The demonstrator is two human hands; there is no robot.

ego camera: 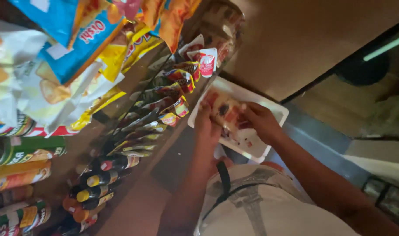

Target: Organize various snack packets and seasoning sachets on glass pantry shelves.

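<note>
There is a single view, from a camera on the person's head. It looks steeply down past the chest and along both forearms, and it is rolled, so the shop shelves slant across the frame. The left hand (207, 124) and right hand (261, 121) sit just above centre, fairly near the lens, over a white tray (276, 111). Hanging snack bags (72, 48) crowd in close at ten o'clock, bottles (96, 179) lie at seven o'clock, and the floor (322, 148) runs off towards three o'clock.
</note>
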